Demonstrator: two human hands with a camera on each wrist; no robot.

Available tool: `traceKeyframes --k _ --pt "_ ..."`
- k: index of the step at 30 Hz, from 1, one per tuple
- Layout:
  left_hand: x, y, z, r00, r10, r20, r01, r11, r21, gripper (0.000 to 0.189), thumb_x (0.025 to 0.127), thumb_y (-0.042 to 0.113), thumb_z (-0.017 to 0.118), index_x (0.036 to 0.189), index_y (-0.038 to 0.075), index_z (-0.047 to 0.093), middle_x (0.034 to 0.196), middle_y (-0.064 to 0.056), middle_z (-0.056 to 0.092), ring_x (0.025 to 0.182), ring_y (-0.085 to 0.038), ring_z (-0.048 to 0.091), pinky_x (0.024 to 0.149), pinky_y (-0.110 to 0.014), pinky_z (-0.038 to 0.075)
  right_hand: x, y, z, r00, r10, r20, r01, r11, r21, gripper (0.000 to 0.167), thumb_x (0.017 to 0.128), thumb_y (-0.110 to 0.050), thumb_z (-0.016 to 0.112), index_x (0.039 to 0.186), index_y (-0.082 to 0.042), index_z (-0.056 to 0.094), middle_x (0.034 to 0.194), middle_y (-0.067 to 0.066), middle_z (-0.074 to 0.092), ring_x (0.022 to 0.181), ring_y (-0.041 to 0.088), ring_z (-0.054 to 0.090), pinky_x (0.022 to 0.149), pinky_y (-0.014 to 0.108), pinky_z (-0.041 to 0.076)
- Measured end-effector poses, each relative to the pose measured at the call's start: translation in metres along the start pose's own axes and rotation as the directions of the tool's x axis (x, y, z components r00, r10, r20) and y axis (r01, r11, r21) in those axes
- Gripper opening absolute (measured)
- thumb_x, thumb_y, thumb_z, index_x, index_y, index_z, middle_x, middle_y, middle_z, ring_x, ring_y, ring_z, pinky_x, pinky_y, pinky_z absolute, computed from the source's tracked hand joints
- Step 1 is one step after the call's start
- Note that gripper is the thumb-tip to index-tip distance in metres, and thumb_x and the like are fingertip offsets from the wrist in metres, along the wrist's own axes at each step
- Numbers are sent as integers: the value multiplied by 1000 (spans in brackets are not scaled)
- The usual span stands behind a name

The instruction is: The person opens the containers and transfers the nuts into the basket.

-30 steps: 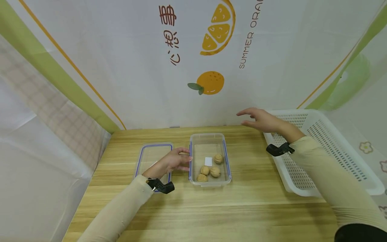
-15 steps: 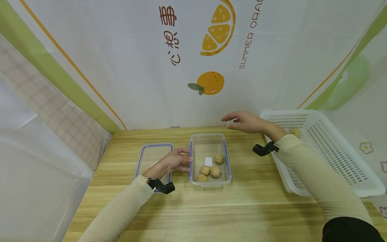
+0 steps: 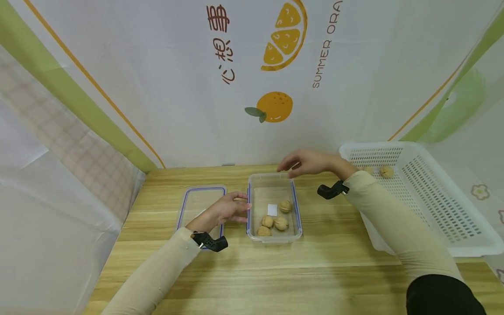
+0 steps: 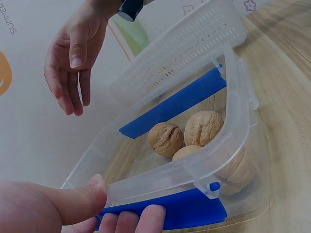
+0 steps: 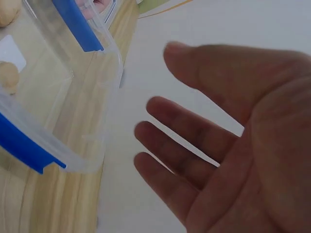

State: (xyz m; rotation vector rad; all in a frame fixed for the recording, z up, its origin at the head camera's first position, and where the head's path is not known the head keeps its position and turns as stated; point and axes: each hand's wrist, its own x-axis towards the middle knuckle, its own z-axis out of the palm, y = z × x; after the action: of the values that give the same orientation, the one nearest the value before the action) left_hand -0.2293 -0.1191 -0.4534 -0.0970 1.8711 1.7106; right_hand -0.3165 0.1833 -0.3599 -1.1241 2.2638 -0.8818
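Observation:
A clear plastic food container (image 3: 271, 183) with blue side latches stands on the table, holding several walnuts (image 3: 281, 223) and a small white square (image 3: 272, 210). My left hand (image 3: 225, 208) grips its left side; in the left wrist view the thumb (image 4: 80, 201) lies at the rim and the fingers (image 4: 150, 221) bear on the blue latch (image 4: 189, 208). Above the container's far right corner hovers my right hand (image 3: 309, 162). Its fingers (image 5: 180, 143) are spread and loosely bent, with nothing between them and the thumb.
The blue-edged lid (image 3: 204, 197) lies left of the container, partly under my left wrist. On the right stands a white perforated basket (image 3: 429, 175) with walnuts (image 3: 386, 172) at its far left, partly hidden by my right arm. A printed curtain (image 3: 189, 109) hangs behind the wooden table (image 3: 271, 275).
My right hand has moved left, from the basket's edge to above the container's far right corner. Walnuts in the basket have come into sight. The left hand and container have stayed put.

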Motion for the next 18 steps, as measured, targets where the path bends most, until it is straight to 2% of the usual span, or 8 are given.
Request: traceKeyframes --k 5,9,18 --pt "0 0 0 1000 2 7 -2 1000 -11 47 101 -1 59 144 -7 40 139 -31 49 110 -32 63 87 -44 63 11 3 4 995 -19 96 15 999 42 30 99 -6 66 128 0 67 133 17 64 126 41 56 109 46 51" --pt "-1 1 -1 1000 4 1 -4 1000 -9 47 102 0 59 144 -6 40 138 -30 50 107 -30 63 87 -44 63 20 1 5 984 -25 177 11 997 75 31 98 -5 67 127 1 68 132 14 65 126 37 57 109 42 50" --pt "-1 2 -2 1000 2 8 -2 999 -34 47 101 -2 59 143 -7 39 135 -31 53 112 -36 63 88 -45 63 37 8 14 937 27 348 -71 991 116 34 97 -7 67 129 5 64 136 17 63 132 40 52 113 41 46"
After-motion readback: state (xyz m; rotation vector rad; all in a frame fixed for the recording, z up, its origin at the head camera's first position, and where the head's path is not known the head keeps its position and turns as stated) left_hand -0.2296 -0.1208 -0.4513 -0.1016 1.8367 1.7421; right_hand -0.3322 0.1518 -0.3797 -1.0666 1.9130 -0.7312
